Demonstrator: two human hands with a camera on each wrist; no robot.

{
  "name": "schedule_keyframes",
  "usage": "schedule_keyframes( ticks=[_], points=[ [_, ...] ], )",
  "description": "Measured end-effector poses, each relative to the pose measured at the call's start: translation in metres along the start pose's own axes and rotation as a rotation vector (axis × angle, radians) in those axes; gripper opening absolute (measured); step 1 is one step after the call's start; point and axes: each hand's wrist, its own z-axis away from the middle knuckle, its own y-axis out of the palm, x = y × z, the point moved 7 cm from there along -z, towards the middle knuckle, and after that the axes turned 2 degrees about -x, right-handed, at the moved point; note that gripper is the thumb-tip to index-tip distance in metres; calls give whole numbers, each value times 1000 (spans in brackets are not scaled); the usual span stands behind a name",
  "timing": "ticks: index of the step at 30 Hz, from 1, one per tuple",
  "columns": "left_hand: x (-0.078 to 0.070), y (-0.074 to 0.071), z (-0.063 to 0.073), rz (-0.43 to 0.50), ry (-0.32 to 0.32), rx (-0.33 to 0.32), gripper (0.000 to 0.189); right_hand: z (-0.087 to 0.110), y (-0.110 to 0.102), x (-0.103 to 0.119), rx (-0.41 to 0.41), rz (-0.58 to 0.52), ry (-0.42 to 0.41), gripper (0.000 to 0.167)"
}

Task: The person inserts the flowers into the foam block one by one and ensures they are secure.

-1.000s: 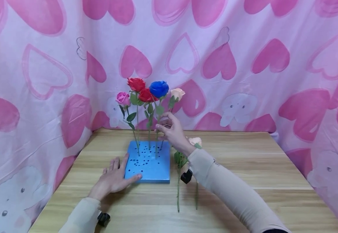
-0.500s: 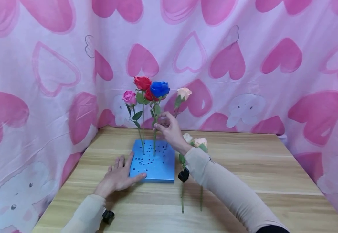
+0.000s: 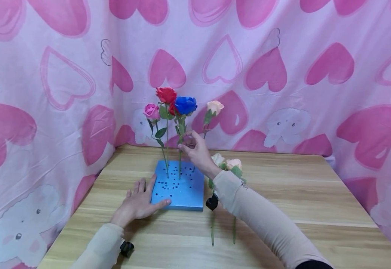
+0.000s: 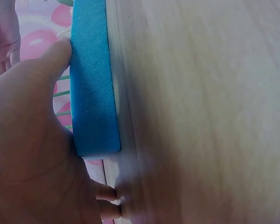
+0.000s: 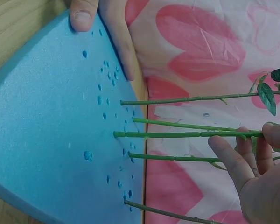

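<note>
My right hand [image 3: 199, 153] pinches the green stem [image 5: 186, 135] of a blue rose [image 3: 186, 105] between thumb and fingers. The stem's lower end meets the top of a blue foam block [image 3: 185, 198] dotted with holes. Around it in the block stand a pink rose [image 3: 151, 111], a red rose [image 3: 166, 95], a second red rose mostly hidden behind the blue one, and a pale peach rose [image 3: 215, 107]. Against the block's left side rests my left hand [image 3: 138, 203], fingers extended, with its thumb [image 5: 82, 17] on the top near the front edge.
Right of the block, a white rose [image 3: 217, 159] and a peach rose [image 3: 234, 163] lie on the wooden table [image 3: 283, 186], partly covered by my right forearm. A pink heart-patterned cloth [image 3: 262, 67] hangs behind and at both sides.
The blue rose's stem has shifted left over the block, and its bloom sits slightly lower, now covering most of the second red rose. My left hand stays on the block. The head view has turned slightly.
</note>
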Motion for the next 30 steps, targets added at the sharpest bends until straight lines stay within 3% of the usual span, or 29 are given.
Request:
schedule_keyframes(
  ticks=[13,30],
  points=[
    [0,2,0,-7,2,-6,125,6,-3,-12,5,101,55,12],
    [-1,1,0,-4,2,-8,126,10,-6,-26,-25,95,111,8]
  ],
)
